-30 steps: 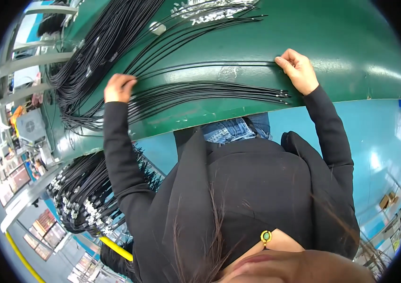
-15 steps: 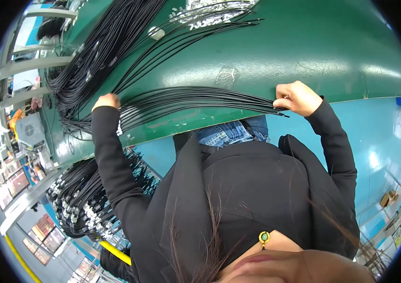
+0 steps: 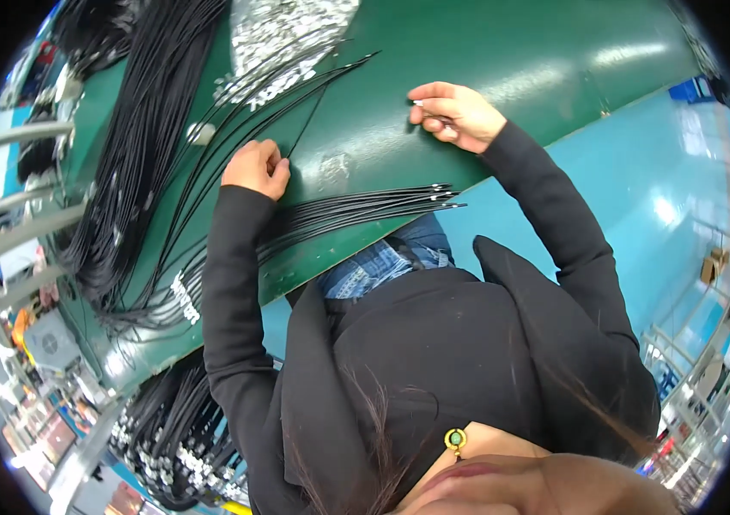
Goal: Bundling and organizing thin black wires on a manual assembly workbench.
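Note:
My left hand (image 3: pixel 255 168) is closed over the green table, with one thin black cable (image 3: pixel 307 118) running out from its fingertips toward the far side. My right hand (image 3: pixel 461 118) hovers to the right, fingers curled, pinching a small white connector piece (image 3: pixel 418 103). Another whitish bit shows among its lower fingers. In front of me lies a fanned row of black cables (image 3: pixel 356 209), their tipped ends near the table's edge. A few separate cables (image 3: pixel 210 163) curve past the left hand toward the back.
A clear bag of small white pieces (image 3: pixel 292 34) lies at the back, some spilled. A thick bundle of black cables (image 3: pixel 137 146) covers the table's left. A white roll (image 3: pixel 201 133) sits beside it. More cables with white ends (image 3: pixel 180 446) hang below the table edge.
My right hand has left the tipped cable ends and moved left and farther over the table. My left hand has shifted right, off the bundle, to a single cable. The view has turned.

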`<state>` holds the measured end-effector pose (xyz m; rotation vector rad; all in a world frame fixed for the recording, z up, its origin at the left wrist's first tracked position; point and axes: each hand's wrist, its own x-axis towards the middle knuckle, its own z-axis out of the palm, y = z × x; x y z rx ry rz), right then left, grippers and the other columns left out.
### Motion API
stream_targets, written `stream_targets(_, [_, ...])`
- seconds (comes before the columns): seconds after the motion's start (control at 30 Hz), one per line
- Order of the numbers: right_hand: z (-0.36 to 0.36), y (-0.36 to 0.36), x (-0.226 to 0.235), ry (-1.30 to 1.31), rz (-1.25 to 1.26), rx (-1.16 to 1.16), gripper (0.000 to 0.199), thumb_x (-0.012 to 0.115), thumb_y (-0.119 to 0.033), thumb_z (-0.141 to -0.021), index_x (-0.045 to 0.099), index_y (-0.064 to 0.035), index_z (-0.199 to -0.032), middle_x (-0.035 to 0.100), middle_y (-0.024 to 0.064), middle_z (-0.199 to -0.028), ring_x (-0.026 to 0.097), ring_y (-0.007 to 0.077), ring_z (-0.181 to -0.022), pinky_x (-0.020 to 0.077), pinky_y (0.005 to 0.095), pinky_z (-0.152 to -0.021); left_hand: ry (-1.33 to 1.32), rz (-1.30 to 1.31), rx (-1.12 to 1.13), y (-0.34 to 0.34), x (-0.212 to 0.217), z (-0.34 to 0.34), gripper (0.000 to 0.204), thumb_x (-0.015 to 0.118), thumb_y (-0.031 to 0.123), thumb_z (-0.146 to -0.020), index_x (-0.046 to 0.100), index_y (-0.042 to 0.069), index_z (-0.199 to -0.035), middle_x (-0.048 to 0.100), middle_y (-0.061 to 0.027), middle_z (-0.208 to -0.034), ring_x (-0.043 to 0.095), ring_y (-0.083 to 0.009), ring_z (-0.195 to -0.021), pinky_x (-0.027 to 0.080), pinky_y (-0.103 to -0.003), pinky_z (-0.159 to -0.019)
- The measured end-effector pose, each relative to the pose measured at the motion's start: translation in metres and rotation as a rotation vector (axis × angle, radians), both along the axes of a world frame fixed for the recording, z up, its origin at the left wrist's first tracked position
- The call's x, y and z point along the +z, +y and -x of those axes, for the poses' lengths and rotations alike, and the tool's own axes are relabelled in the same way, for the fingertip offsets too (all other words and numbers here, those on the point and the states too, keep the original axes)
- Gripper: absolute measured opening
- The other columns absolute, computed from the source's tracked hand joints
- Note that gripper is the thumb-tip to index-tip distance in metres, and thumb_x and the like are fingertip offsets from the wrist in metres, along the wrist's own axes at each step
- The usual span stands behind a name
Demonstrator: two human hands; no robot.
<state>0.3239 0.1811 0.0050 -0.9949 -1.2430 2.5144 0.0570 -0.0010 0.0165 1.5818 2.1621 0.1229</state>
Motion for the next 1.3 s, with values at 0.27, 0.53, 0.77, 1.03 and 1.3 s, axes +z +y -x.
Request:
stream_targets(0.27, [0.009,0.005,-0.010,0.074,0.184,-0.047,0.017,0.050,-0.006,-0.090,0.050,0.0013,-0.105,0.058,0.0109,-0.088,0.048,0.0076,-0.061,0.0378,0.0160,-0.042,0.266,-0.712,0.071,0.079,-0.041,-0.053,0.016,0.060,0.012,-0.077,0.059,0.007,-0.091,0.054,-0.0116,-0.083,0.057,-0.0271,-0.077,0.046,-0.036,-0.066])
stream_targets(0.53, [0.004,0.006,-0.011,0.106,0.156,-0.192,0.014,0.054,-0.012,-0.090,0.052,-0.0001,-0.097,0.060,0.0112,-0.086,0.048,0.0081,-0.061,0.0386,0.0164,-0.042,-0.249,-0.544,-0.030,0.069,-0.007,-0.073,0.016,0.059,0.008,-0.080,0.062,0.007,-0.096,0.055,-0.0093,-0.084,0.058,-0.0207,-0.070,0.047,-0.031,-0.063])
stream_targets(0.77, [0.004,0.004,-0.013,0.096,0.109,-0.230,0.014,0.055,-0.016,-0.090,0.055,-0.0016,-0.090,0.060,0.0089,-0.083,0.046,0.0061,-0.058,0.0364,0.0153,-0.040,-0.427,-0.589,0.038,0.075,0.004,-0.100,0.010,0.066,0.008,-0.078,0.065,0.006,-0.087,0.055,-0.0089,-0.070,0.053,-0.0167,-0.057,0.044,-0.027,-0.053])
stream_targets(1.03, [0.002,0.002,-0.006,0.112,0.035,-0.136,0.015,0.055,-0.016,-0.090,0.057,-0.0021,-0.095,0.053,0.0005,-0.073,0.042,0.0025,-0.054,0.0325,0.0142,-0.039,-0.418,-0.673,0.027,0.073,0.004,-0.102,0.008,0.065,0.005,-0.078,0.066,0.005,-0.086,0.055,-0.0077,-0.067,0.053,-0.0171,-0.056,0.044,-0.028,-0.054])
stream_targets(1.3, [0.004,0.000,-0.001,0.113,-0.022,-0.083,0.015,0.055,-0.015,-0.090,0.058,-0.0020,-0.095,0.050,-0.0022,-0.070,0.039,0.0021,-0.053,0.0302,0.0144,-0.040,-0.426,-0.658,0.008,0.072,0.002,-0.102,0.009,0.066,0.004,-0.077,0.066,0.006,-0.086,0.055,-0.0084,-0.069,0.056,-0.0204,-0.059,0.044,-0.029,-0.055])
